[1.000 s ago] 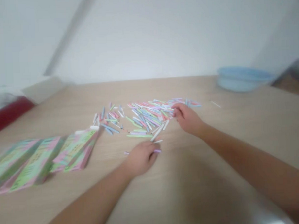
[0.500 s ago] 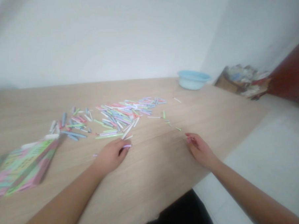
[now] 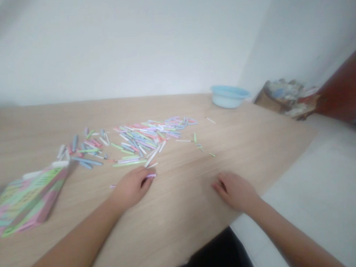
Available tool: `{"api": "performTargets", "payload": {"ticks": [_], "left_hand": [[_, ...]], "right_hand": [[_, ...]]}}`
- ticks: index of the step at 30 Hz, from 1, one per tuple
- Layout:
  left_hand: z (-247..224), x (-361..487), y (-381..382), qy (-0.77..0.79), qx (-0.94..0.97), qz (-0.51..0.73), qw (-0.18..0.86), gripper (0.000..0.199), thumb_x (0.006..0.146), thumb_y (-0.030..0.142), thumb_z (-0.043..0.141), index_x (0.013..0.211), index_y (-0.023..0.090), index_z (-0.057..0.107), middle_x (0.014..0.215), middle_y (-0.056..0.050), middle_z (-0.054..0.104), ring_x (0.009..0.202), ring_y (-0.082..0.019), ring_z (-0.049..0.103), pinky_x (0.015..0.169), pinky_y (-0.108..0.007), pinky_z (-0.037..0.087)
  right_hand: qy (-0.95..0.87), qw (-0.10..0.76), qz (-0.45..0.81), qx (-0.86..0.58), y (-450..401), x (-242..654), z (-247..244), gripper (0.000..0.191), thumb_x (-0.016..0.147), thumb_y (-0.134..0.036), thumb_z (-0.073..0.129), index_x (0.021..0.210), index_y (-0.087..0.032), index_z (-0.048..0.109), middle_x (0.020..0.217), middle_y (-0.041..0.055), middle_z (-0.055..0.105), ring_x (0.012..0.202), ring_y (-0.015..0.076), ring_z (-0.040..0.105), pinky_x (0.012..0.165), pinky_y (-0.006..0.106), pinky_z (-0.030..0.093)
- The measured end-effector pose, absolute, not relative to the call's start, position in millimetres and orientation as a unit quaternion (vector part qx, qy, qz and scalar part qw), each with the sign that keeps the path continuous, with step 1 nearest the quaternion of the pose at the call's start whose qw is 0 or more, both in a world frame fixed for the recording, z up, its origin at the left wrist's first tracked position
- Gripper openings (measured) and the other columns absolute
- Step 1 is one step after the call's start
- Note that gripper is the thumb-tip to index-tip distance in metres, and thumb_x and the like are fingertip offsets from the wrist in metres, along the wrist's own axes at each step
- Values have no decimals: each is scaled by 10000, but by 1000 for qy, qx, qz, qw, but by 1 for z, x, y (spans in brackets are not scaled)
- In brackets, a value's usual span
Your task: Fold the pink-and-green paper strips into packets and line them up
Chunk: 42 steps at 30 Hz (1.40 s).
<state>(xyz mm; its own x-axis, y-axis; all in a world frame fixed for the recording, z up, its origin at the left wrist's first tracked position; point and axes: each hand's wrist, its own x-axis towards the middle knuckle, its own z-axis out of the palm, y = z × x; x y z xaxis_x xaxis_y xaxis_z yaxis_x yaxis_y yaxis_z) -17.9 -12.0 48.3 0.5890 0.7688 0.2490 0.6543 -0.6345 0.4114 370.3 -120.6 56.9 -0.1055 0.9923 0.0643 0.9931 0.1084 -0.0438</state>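
The left hand (image 3: 131, 186) was curled nearly shut, its fingertips closed on a thin lilac stick (image 3: 151, 175) that poked out past them – a close pinch suited a piece that slight, which could easily roll away on a smooth top. The right hand (image 3: 235, 191) lay palm-down on the pale wood-grain surface (image 3: 184, 216), its fingers loosely bent; whether anything sat inside that curl could not be told. Ahead of it lay a small green stick (image 3: 212, 155), apart from the main heap of pastel sticks (image 3: 145, 137), pink, blue, green and white, spread in a loose drift before both hands. A white stick (image 3: 152, 156) lay angled at the heap's near edge, just above the left hand. Further left sat a stack of pink-and-green printed packets (image 3: 30, 199) – and far off stood a pale blue plastic basin (image 3: 230, 96) at the back edge, with a cardboard box of scraps (image 3: 285, 99) beyond the corner.
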Motion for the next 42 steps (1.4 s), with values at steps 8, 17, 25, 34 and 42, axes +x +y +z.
{"api": "performTargets", "payload": {"ticks": [8,17,25,34,42], "left_hand": [[47,-19,-13,408,880,198,142,348,1038,414,412,1151,233,687,1078,-84,708,1001,-251,648,918,-386,493],[47,-18,-13,408,880,202,138,356,1035,418,412,1165,242,693,1066,-89,714,1002,-261,654,922,-394,503],[47,-19,-13,410,880,193,142,336,1038,414,418,1149,246,687,1093,-81,708,1024,-262,644,925,-392,490],[43,-18,-11,410,881,186,146,302,1040,400,435,1153,256,676,1089,-71,700,1017,-252,636,926,-393,479],[48,-14,-14,410,882,181,146,270,1051,343,421,1112,243,665,1031,-65,678,976,-235,617,901,-388,473]], "right_hand": [[-788,2,-4,-615,-101,391,58,451,1072,-441,344,847,-234,676,836,74,746,770,258,693,678,348,448],[-711,-7,-61,-701,-42,462,55,459,1066,-391,303,891,-188,674,960,127,740,945,272,677,853,359,464],[-612,10,-86,-786,28,501,46,444,1052,-411,322,1048,-119,656,1114,218,705,1069,328,640,947,410,433],[-532,120,-59,-836,97,488,41,463,1055,-517,429,1268,-142,598,1284,140,632,1179,281,601,1030,490,435],[-577,271,-29,-770,149,366,19,498,1074,-511,223,1066,-145,561,1079,190,649,1060,314,591,908,424,424]]}}
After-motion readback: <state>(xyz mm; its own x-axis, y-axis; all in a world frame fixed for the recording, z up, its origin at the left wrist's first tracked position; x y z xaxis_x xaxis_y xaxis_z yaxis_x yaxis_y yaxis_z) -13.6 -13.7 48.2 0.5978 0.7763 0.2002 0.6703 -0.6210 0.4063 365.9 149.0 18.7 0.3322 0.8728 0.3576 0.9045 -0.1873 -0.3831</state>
